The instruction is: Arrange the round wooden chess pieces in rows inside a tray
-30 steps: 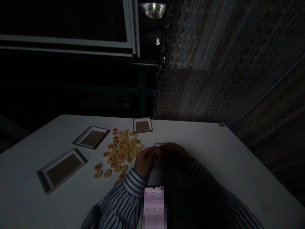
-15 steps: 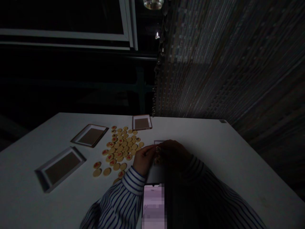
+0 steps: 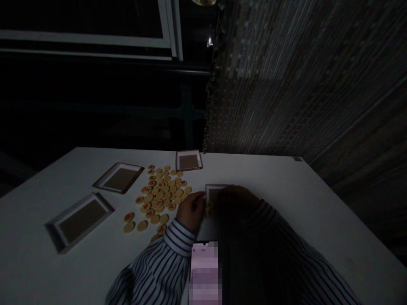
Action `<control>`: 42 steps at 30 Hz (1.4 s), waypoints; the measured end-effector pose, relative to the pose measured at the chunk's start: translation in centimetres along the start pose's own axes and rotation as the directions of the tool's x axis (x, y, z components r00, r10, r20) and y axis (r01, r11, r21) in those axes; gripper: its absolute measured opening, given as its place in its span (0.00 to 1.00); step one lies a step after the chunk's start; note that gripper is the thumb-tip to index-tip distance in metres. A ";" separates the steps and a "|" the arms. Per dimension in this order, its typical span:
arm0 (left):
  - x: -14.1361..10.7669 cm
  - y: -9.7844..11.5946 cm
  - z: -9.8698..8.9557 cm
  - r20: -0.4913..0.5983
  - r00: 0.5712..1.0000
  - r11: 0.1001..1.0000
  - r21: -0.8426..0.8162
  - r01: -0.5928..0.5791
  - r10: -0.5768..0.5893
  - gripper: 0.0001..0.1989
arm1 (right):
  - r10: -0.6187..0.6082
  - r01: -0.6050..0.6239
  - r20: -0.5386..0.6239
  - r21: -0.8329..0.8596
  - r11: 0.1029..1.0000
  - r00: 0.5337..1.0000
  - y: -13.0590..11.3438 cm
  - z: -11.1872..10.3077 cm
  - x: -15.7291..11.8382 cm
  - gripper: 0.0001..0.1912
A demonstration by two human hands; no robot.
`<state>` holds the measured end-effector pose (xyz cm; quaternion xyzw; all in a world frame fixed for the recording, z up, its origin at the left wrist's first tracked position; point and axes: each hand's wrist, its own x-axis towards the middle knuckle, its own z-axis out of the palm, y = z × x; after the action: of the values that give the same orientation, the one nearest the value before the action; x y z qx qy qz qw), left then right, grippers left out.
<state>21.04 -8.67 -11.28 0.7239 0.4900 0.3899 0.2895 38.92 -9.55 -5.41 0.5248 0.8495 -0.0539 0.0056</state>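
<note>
Left hand point(image 3: 191, 210) and right hand point(image 3: 238, 202) at a small open box point(image 3: 213, 194)
Left is loosely curled, right too dark to judge; if they hold something, I cannot tell; Chinese chess pieces point(image 3: 209, 210) lie inside, a loose pile point(image 3: 166, 190) beyond, to the left

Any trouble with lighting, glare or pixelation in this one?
All in the head view: dim overall; right hand deep in shadow, its grip unreadable; left hand better lit; phone screen bright, partly pixelated; small glint beside the curtain.

Bench point(image 3: 79, 279): white. Discs point(image 3: 167, 195): pale tan, several marked red, a few black. Sleeves point(image 3: 159, 267): white, dark-blue stripes. Near-left box point(image 3: 84, 218): grey-white walls, brown base. Phone screen point(image 3: 204, 259): pinkish.
</note>
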 end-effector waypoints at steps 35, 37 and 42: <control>-0.3 -0.6 0.5 0.085 0.989 0.959 0.244 -0.142 0.125 0.14 | -0.005 0.004 0.032 0.041 0.999 0.999 0.1 1.4 0.1 0.14; -0.3 -0.7 0.5 0.078 0.987 0.956 0.247 -0.155 0.140 0.14 | -0.010 0.008 0.025 0.051 0.999 1.000 0.2 1.3 0.0 0.14; -0.3 -0.8 0.4 0.086 0.983 0.953 0.245 -0.177 0.160 0.14 | -0.039 0.042 -0.030 0.106 0.993 0.999 -0.1 1.0 -0.3 0.14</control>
<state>20.96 -8.66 -12.23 0.8063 0.4623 0.3241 0.1767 38.91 -9.91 -6.34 0.5077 0.8559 -0.0921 -0.0354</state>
